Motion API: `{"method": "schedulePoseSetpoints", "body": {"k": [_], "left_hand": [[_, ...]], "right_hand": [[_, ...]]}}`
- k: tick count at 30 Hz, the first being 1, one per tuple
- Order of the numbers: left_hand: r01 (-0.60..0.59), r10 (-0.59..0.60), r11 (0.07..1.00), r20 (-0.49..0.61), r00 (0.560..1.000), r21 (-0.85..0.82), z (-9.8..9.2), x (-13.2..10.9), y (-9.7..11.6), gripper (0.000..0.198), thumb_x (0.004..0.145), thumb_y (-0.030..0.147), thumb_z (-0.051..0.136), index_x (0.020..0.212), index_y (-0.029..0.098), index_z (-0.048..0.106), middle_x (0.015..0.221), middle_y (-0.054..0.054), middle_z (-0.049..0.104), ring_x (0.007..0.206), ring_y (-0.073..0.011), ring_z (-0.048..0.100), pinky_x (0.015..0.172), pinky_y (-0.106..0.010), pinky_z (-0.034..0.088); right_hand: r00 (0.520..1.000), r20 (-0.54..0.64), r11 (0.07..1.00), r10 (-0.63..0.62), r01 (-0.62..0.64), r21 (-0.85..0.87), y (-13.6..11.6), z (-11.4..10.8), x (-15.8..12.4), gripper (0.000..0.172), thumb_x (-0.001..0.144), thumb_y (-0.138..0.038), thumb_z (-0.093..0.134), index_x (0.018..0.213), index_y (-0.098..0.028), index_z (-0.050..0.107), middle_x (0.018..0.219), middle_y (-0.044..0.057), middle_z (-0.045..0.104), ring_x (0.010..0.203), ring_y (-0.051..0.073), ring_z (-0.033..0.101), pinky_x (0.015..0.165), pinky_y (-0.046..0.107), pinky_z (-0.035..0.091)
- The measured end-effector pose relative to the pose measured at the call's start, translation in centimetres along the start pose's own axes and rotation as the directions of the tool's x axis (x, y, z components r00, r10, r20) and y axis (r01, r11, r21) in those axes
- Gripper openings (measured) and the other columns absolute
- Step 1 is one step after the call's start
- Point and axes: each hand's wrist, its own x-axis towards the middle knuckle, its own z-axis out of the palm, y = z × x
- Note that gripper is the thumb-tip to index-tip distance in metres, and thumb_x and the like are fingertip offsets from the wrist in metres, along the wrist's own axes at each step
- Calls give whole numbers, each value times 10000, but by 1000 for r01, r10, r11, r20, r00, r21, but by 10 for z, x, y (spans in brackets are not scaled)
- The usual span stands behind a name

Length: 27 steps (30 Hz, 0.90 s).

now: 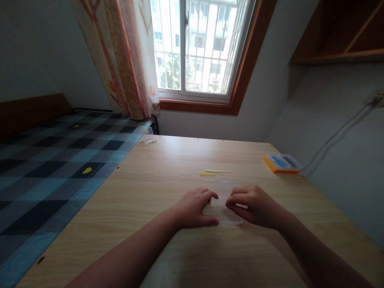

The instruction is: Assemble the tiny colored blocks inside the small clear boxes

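Note:
A shallow clear plastic box (226, 216) lies on the wooden table in front of me. My left hand (198, 208) grips its left side, with the thumb along the near edge and the fingers curled over the far part of that side. Over the box's right half, my right hand (250, 204) is closed in a pinch. A tiny pale yellowish bit shows at its fingertips, too small to name. Just beyond the box, a short row of small yellow pieces (208, 175) lies beside a longer row of small pale pieces (218, 171).
An orange-edged case with blue contents (282, 163) rests at the table's right edge by the wall. At the far left corner are a small clear container (147, 131) and a white scrap (149, 141). A checked bed (69, 160) borders the table's left side.

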Motion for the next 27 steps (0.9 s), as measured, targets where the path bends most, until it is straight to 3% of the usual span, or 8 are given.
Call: {"method": "schedulePoseSetpoints", "body": {"k": [4, 8, 13, 21, 27], "left_hand": [[-2, 2, 1000, 8, 1000, 12, 0, -1, 0, 621, 740, 520, 822, 1258, 249, 614, 1163, -78, 678, 1098, -307, 623, 965, -422, 471], [-10, 9, 1000, 9, 1000, 18, 0, -1, 0, 623, 736, 524, 827, 1249, 242, 614, 1160, -79, 679, 1095, -305, 623, 957, -419, 475], [-15, 15, 1000, 3, 1000, 20, 1, 0, -1, 614, 743, 517, 826, 1249, 245, 609, 1139, -70, 678, 1082, -297, 624, 949, -415, 476], [-13, 12, 1000, 18, 1000, 27, -1, 1, 1, 596, 744, 508, 842, 1223, 232, 619, 1174, -81, 670, 1102, -298, 616, 937, -411, 485], [4, -4, 1000, 25, 1000, 21, -4, 1, 5, 610, 738, 490, 852, 1231, 221, 615, 1165, -85, 678, 1081, -296, 626, 937, -412, 486]], "right_hand": [[990, 133, 990, 43, -24, -142, -1, 21, 11, 180, 920, -192, 593, 857, -232, 756, 803, 6, 719, 670, 127, 605, 634, 258, 363], [983, 168, 982, 79, -48, -182, 2, 31, 17, 171, 865, -166, 615, 774, -220, 750, 787, 5, 725, 657, 126, 599, 609, 260, 319], [984, 154, 985, 93, -68, -158, 4, 40, 18, 159, 834, -154, 633, 753, -223, 750, 784, -2, 735, 648, 121, 589, 597, 255, 297], [997, 38, 984, 66, -59, -169, 13, 49, 19, 138, 882, -218, 660, 825, -242, 784, 815, 1, 752, 660, 125, 610, 604, 258, 304], [998, 62, 989, 14, -5, -146, 12, 46, 15, 157, 912, -231, 652, 813, -241, 773, 803, -9, 738, 638, 112, 594, 606, 262, 300]]}}
